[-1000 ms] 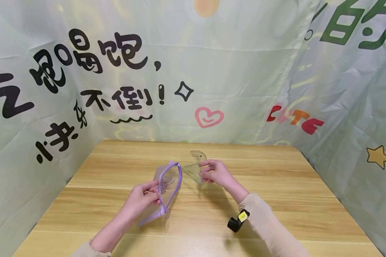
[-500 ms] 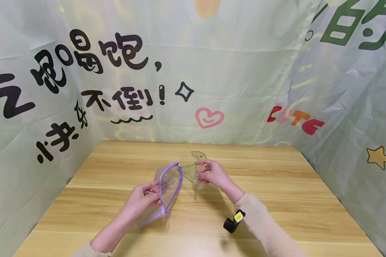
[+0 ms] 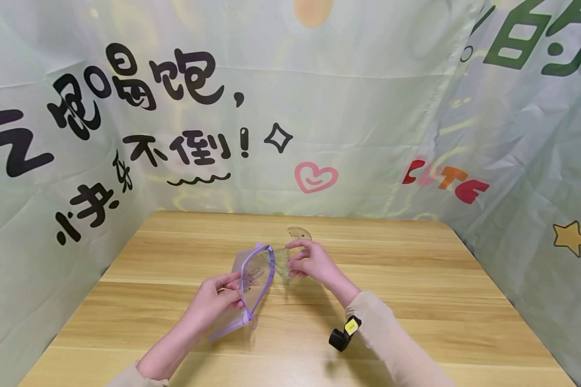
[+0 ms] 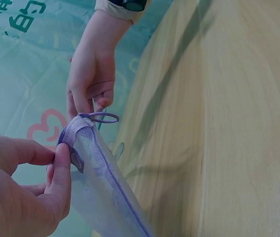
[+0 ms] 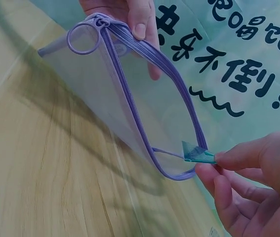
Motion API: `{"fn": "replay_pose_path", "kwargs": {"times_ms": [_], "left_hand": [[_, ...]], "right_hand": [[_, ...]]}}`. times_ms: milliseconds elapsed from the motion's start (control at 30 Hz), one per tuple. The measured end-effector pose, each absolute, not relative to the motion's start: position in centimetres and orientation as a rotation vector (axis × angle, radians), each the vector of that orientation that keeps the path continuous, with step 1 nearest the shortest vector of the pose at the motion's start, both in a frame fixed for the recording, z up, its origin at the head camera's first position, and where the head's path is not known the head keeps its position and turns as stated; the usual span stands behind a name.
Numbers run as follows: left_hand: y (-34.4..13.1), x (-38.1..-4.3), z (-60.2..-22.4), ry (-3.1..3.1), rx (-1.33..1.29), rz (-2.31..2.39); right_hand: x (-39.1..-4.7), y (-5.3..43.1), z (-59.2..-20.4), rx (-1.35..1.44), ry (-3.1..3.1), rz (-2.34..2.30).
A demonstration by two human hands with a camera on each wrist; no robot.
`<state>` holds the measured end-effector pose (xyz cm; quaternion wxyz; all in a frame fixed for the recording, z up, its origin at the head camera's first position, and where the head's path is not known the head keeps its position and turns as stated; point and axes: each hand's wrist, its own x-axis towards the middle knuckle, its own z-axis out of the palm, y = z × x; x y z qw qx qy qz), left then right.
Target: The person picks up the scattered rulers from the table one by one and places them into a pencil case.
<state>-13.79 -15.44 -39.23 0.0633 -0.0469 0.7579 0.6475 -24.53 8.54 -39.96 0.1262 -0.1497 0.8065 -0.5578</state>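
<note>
My left hand (image 3: 213,303) pinches one edge of a translucent pouch (image 3: 229,328) with a purple zipper, holding its mouth spread apart toward the right. Through the pouch's clear side shows a protractor shape (image 3: 254,274). Between the thumb and fingers of my right hand (image 3: 314,262) is a clear greenish set square (image 3: 282,263). In the right wrist view, the tip of the set square (image 5: 194,153) overlaps the far end of the zippered mouth. A purple ring pull (image 5: 84,39) hangs at the pouch's near corner, close to my left thumb.
A clear protractor (image 3: 298,233) lies on the wooden table (image 3: 392,269), just behind my right hand. Printed cloth (image 3: 358,118) stands around the table's back and sides. A black camera (image 3: 341,338) is strapped at my right wrist.
My right hand has moved left with the set square, bringing its tip to the pouch's mouth. The left hand and the pouch have stayed almost still.
</note>
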Motion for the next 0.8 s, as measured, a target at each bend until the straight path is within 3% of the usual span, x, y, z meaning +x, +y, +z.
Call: {"fn": "replay_pose_path", "kwargs": {"times_ms": [800], "left_hand": [[-15.4,-13.8,-39.1,2.298,-0.135,1.950]], "right_hand": [[-23.9,5.3,-40.0,-0.404,2.214,-1.775]]}}
